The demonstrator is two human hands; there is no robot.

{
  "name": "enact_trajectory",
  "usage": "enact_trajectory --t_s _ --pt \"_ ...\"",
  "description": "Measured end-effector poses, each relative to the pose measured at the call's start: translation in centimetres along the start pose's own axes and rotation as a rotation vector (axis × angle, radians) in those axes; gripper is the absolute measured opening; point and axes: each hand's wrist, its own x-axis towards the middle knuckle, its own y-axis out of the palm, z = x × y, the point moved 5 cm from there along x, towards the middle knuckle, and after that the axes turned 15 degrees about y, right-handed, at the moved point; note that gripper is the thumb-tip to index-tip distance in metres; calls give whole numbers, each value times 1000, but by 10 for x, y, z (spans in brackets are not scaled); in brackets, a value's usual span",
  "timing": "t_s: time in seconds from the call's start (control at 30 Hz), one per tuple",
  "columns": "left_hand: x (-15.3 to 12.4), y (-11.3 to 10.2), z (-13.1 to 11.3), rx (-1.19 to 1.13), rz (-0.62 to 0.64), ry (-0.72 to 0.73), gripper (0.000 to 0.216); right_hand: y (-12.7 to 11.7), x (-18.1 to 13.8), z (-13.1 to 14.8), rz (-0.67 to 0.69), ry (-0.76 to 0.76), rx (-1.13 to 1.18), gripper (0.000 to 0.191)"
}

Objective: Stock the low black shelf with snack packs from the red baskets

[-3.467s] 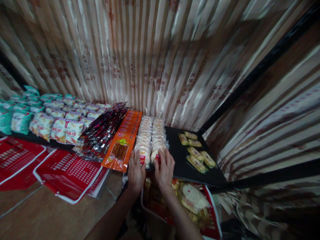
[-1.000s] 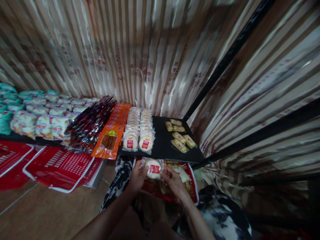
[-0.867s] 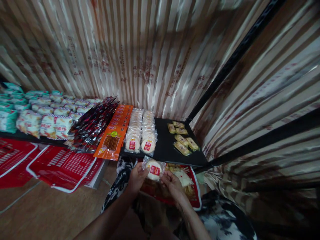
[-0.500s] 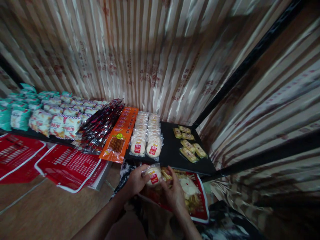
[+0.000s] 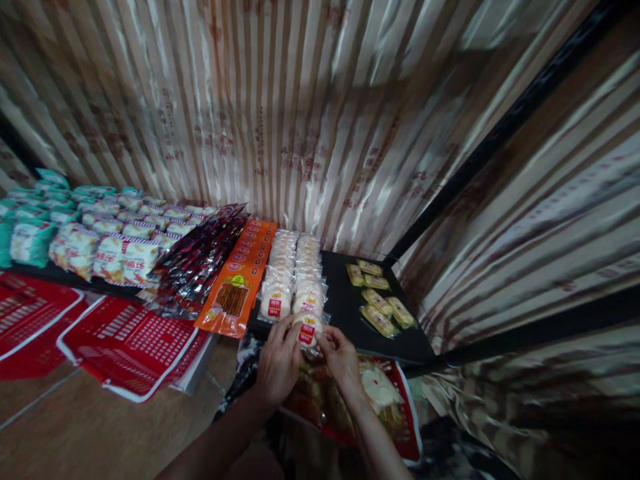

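A round white rice cracker packet (image 5: 307,331) with a red label is pinched between both hands. My left hand (image 5: 279,357) grips its left edge, and my right hand (image 5: 341,357) closes on its right edge. It sits at the front end of the right-hand row of matching cracker packets (image 5: 309,290), by the shelf's front edge. A second row of the same packets (image 5: 276,300) stands beside it on the left. Below my hands, a red basket (image 5: 411,427) with a white rim holds gold-wrapped snacks and another white packet (image 5: 379,387).
On the black shelf (image 5: 345,313), several small yellow packets (image 5: 380,320) lie to the right. An orange snack bag (image 5: 235,287), dark shiny packets (image 5: 195,267) and white bags (image 5: 115,257) line the left. Red baskets (image 5: 135,340) stand below. A black post (image 5: 480,160) slants at the right.
Both hands have moved up and forward with the cracker packet, from above the basket to the front of the right-hand row. The view has shifted slightly.
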Motion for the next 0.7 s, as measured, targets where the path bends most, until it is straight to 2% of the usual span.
enact_trajectory --t_s 0.1,0.3,0.57,0.7 --pt "-3 17 0 40 102 72 37 0 11 2 -45 -11 -93 35" --pt "1 32 4 59 240 47 38 -1 19 12 -113 -83 -219 35" --pt "14 42 11 45 263 16 43 3 23 30 -208 -197 -339 35" --pt "14 47 14 60 256 27 45 5 26 32 -233 -193 -328 46"
